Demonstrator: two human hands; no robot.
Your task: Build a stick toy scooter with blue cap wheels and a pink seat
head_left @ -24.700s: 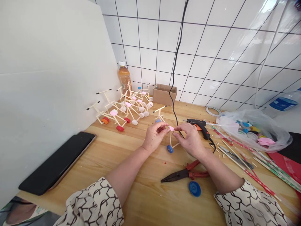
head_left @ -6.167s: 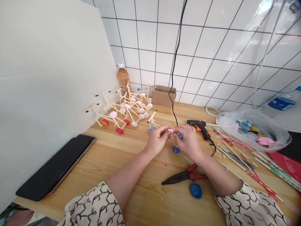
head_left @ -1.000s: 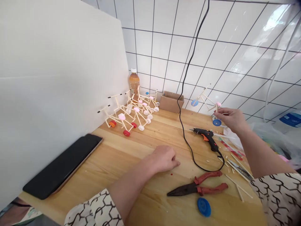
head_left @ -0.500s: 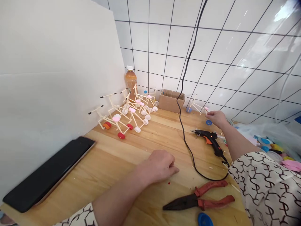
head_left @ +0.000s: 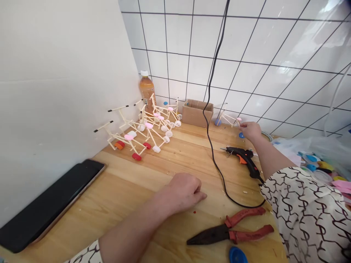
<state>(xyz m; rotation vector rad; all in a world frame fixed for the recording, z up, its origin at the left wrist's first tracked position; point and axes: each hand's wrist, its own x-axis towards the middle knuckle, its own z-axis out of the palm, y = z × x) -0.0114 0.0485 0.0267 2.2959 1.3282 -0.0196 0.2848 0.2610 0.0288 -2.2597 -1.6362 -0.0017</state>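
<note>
My right hand (head_left: 251, 131) reaches to the back right of the table. Its fingers pinch the near end of a small stick tricycle (head_left: 230, 118) with a pink seat and blue bottle-cap wheels. The tricycle stands by the tiled wall, partly hidden by my fingers. My left hand (head_left: 185, 193) rests on the wood at the middle, fingers curled, with nothing showing in them. Below the right hand lies a black glue gun (head_left: 244, 155) with an orange trigger. Nearer me are pliers (head_left: 227, 230) with red handles and a blue bottle cap (head_left: 238, 254).
Several stick tricycles (head_left: 148, 125) with pink seats and cap wheels stand at the back left, by a drink bottle (head_left: 147, 89). A cardboard box (head_left: 196, 114) is against the wall. A black cord (head_left: 211, 142) crosses the table. A phone (head_left: 52, 202) lies left; a plastic bag of caps (head_left: 320, 160), right.
The view has shifted slightly, so things at the back appear a little further left and higher. My right hand keeps its pinch on the tricycle; the left hand stays put.
</note>
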